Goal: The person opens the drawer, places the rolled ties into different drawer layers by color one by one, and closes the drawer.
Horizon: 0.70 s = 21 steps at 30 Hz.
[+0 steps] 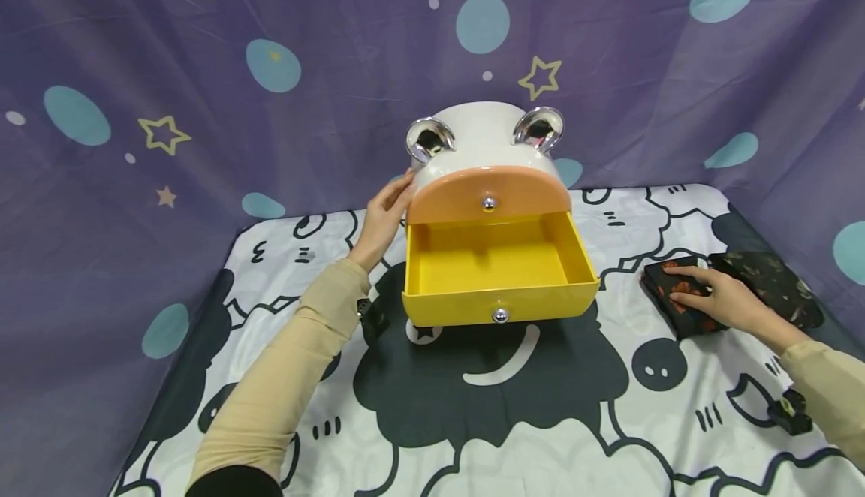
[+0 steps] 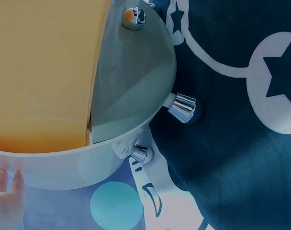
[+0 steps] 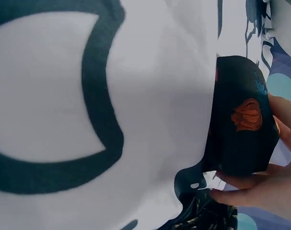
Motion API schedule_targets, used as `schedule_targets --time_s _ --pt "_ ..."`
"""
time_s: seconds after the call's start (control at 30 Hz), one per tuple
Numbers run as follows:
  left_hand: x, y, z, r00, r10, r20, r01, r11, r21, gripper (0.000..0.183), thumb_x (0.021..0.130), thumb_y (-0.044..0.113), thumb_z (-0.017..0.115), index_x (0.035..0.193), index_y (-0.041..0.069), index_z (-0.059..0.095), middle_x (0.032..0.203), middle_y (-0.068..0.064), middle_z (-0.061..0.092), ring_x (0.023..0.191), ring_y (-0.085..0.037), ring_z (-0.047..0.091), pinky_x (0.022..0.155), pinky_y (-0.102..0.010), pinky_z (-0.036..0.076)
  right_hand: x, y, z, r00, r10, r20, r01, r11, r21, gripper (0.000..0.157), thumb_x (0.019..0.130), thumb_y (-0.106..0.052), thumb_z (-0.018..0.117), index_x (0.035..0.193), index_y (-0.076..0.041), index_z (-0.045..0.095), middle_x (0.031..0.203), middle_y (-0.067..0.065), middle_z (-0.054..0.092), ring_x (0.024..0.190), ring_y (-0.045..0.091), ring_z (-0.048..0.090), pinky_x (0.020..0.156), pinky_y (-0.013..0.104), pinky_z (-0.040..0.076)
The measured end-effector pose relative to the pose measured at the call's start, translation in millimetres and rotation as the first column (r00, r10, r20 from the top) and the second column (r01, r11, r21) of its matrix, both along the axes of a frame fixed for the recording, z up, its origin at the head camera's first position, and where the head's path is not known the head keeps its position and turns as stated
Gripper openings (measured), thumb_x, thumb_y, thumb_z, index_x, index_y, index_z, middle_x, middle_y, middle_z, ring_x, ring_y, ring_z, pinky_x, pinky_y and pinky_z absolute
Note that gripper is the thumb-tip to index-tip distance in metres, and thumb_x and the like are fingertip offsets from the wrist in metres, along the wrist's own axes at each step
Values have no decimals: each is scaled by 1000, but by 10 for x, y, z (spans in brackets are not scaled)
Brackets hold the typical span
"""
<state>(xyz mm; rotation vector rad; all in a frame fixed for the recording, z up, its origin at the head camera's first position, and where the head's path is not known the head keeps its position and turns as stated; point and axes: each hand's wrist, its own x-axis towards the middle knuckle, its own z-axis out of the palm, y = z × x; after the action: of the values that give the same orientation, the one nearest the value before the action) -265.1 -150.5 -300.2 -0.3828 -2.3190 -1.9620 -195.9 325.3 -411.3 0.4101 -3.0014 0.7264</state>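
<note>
A white frog-shaped drawer box (image 1: 478,131) with two silvery round eyes stands at the back middle. Its orange upper drawer (image 1: 453,195) is closed, while the yellow lower drawer (image 1: 453,309) is pulled out with nothing inside. My left hand (image 1: 387,219) rests its fingers against the box's left side, below the eye. In the left wrist view, fingertips (image 2: 17,182) touch the white shell. At the right, my right hand (image 1: 733,300) grips a black pouch-like item (image 1: 679,287) with orange flower motifs, thumb and fingers on different sides of it in the right wrist view.
A second dark patterned cloth item (image 1: 770,279) lies just beyond the right hand. Black-and-white cartoon cloth (image 1: 527,444) covers the table. A purple curtain (image 1: 338,129) with stars and blue spots hangs behind and at both sides.
</note>
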Motion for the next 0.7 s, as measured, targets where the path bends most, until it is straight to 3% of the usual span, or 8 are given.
schedule_targets --time_s 0.13,0.27,0.37,0.43,0.53,0.7 --pt "48 21 41 1000 1 0 -1 1000 -9 41 93 19 46 131 3 42 141 -5 33 129 -15 28 105 -23 27 -17 41 -12 997 -16 79 20 999 -47 48 83 -22 63 121 3 49 82 19 54 61 17 43 51 29 38" --pt "53 26 40 1000 0 -7 0 1000 -8 41 93 18 46 131 3 42 140 -5 34 130 -14 26 106 -22 26 -21 77 -20 996 -23 82 31 995 -97 47 82 -22 64 120 3 50 80 13 52 60 13 36 53 24 34" --pt "45 25 31 1000 2 -12 -2 1000 -10 41 93 18 46 131 3 42 140 -5 34 131 -14 24 106 -21 25 -22 82 -19 997 -25 73 33 993 -116 46 82 -21 65 118 4 51 94 23 54 71 21 42 60 30 41" --pt "40 20 27 1000 5 -14 -5 1000 -11 41 93 18 46 130 3 43 140 -5 35 131 -14 24 106 -21 25 -27 74 -18 995 -31 93 42 992 -122 47 82 -22 64 119 4 50 104 30 51 80 33 47 63 41 45" --pt "40 16 27 1000 7 -17 -7 1000 -13 41 93 19 46 130 3 43 140 -5 35 131 -15 24 106 -21 25 -32 54 -20 992 -43 116 57 991 -121 50 83 -25 63 122 4 48 114 36 45 95 47 44 68 55 43" --pt "36 12 25 1000 2 -20 -3 1000 -15 41 93 18 46 131 3 42 140 -5 34 131 -14 23 106 -21 25 -17 29 -29 995 -64 77 72 992 -100 51 82 -26 64 121 2 50 109 35 48 94 46 46 65 53 44"
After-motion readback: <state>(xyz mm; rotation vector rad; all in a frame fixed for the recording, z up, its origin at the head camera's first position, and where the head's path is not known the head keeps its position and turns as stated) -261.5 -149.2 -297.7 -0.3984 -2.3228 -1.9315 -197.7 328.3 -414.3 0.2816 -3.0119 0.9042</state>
